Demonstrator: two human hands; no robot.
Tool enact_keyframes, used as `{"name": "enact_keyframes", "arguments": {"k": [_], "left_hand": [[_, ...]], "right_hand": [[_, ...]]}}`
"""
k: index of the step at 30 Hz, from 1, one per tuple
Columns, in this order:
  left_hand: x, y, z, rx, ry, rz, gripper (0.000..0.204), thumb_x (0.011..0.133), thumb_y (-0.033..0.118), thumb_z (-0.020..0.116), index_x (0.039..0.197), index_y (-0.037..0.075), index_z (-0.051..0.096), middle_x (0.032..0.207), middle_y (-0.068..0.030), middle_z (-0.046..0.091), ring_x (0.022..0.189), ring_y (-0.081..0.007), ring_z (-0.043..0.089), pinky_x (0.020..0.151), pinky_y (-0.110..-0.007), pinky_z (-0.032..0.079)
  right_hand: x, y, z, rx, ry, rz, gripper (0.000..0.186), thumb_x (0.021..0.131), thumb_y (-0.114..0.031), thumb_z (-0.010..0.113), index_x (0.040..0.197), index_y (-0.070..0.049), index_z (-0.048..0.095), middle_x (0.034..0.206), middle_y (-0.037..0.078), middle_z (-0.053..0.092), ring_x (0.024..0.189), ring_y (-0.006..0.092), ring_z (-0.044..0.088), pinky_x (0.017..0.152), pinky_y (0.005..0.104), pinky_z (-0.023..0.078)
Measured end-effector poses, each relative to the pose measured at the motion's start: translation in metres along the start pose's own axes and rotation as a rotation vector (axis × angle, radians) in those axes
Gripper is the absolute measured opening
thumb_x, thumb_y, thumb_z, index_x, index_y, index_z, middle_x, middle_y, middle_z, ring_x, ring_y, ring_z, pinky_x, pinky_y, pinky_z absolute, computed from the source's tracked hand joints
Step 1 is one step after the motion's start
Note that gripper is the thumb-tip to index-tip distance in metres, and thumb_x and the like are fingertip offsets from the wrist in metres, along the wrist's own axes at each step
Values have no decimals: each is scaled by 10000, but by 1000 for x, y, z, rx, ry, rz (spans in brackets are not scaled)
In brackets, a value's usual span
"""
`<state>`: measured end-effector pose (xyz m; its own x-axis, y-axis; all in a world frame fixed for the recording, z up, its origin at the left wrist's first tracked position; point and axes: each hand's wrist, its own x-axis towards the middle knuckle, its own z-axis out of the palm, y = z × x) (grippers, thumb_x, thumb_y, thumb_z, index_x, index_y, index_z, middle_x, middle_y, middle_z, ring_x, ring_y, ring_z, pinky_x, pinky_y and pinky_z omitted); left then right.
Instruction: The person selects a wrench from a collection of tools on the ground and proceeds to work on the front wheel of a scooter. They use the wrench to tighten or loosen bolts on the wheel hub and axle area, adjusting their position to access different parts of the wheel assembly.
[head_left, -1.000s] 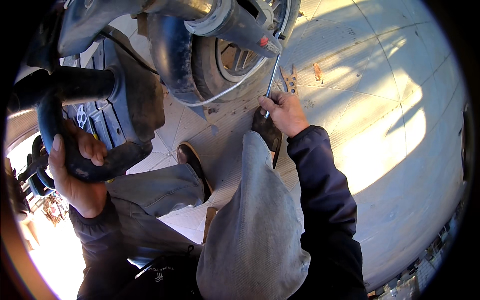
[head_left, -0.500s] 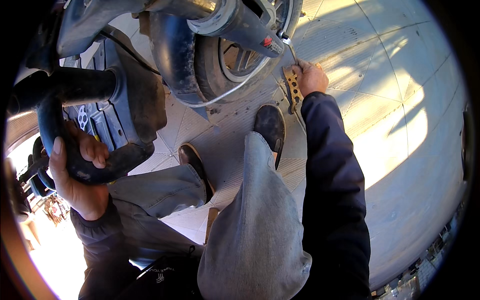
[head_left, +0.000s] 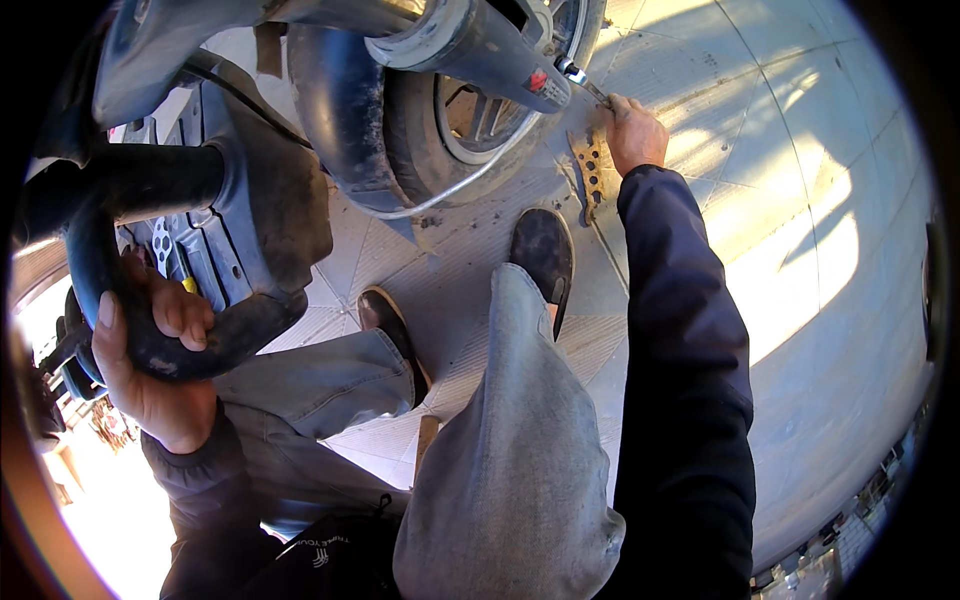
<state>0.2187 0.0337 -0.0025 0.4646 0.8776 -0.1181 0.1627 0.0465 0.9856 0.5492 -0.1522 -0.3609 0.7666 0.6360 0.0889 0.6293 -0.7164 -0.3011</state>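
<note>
My left hand (head_left: 165, 355) is closed around a thick black curved tube (head_left: 235, 335) on the left side of a motor scooter. At the wheel hub, my right hand (head_left: 635, 135) grips the handle of a chrome ratchet wrench (head_left: 592, 88). The wrench's head meets the lower end of the dark fork leg (head_left: 520, 80), beside the front wheel (head_left: 410, 130). Just left of my right hand, a flat rusty metal bracket (head_left: 590, 175) with a row of holes lies on the floor. How the wrench's head seats is too small to tell.
A grey cable (head_left: 470, 188) loops beneath the wheel. My shoes (head_left: 540, 255) stand on the tiled floor (head_left: 720, 180), close to the bracket. Inside the scooter's footwell lie a silver perforated tool (head_left: 163, 245) and a yellow-handled tool (head_left: 188, 284).
My right hand has swung slightly right and away from me with the ratchet wrench, uncovering more of the bracket. The scooter's front has shifted slightly left, with my left hand still on the tube.
</note>
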Motion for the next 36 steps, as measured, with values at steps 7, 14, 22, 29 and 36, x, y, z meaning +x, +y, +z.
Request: {"name": "enact_keyframes", "arguments": {"k": [7, 14, 22, 29, 36], "left_hand": [[2, 1, -4, 9, -62, 21, 414, 938, 400, 485, 1097, 17, 493, 644, -37, 484, 528, -132, 473, 599, -269, 399], [2, 0, -5, -3, -62, 10, 429, 937, 407, 498, 1106, 14, 486, 649, -42, 495, 533, -130, 483, 605, -268, 419], [3, 1, -4, 9, -62, 23, 415, 938, 399, 495, 1094, 15, 474, 647, -45, 496, 534, -132, 489, 597, -267, 419], [2, 1, -2, 10, -55, 26, 410, 938, 387, 496, 1096, 10, 466, 643, -48, 484, 529, -133, 477, 598, -268, 411], [1, 0, -2, -8, -37, 17, 409, 942, 389, 489, 1099, 12, 469, 643, -43, 474, 528, -131, 461, 598, -271, 397]], "right_hand": [[-13, -2, -7, 54, 2, 10, 242, 936, -305, 536, 1049, -105, 610, 949, 130, 648, 842, 363, 634, 714, 467, 498], [-12, -15, 0, 111, -7, 84, 211, 942, -285, 518, 975, -84, 575, 943, 166, 616, 833, 404, 620, 721, 498, 488], [-28, -23, 2, 186, 21, 80, 233, 923, -283, 550, 940, -58, 607, 911, 181, 658, 839, 407, 629, 715, 491, 492], [-52, -51, -8, 159, -104, 200, 246, 901, -300, 578, 889, -55, 595, 866, 208, 656, 771, 406, 641, 696, 489, 500], [-61, -58, -17, 196, -193, 228, 254, 896, -300, 584, 881, -47, 600, 851, 186, 666, 794, 391, 648, 714, 483, 502]]}}
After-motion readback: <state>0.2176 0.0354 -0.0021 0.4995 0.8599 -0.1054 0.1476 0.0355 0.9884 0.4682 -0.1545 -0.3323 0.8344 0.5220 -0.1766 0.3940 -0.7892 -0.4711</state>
